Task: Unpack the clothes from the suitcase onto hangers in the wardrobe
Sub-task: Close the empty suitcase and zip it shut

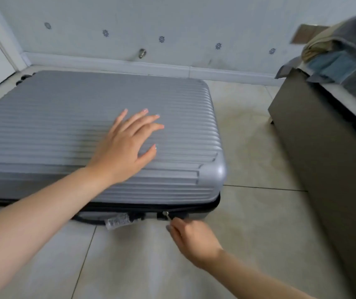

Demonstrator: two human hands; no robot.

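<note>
Down on the floor, suitcase [99, 134] is lying flat, long axis running left-right — left hand [125, 147] is resting open on the lid while right hand [192, 238] is pinching the zipper pull [166, 215] on the near edge.

A single head-worn wide-angle camera looks forward and down from close above the hands, left hand [123, 147] ahead of right hand [191, 240], facing the wall [172, 22] beyond

Closed suitcase [64, 126] on tiled floor [248, 152]
</note>
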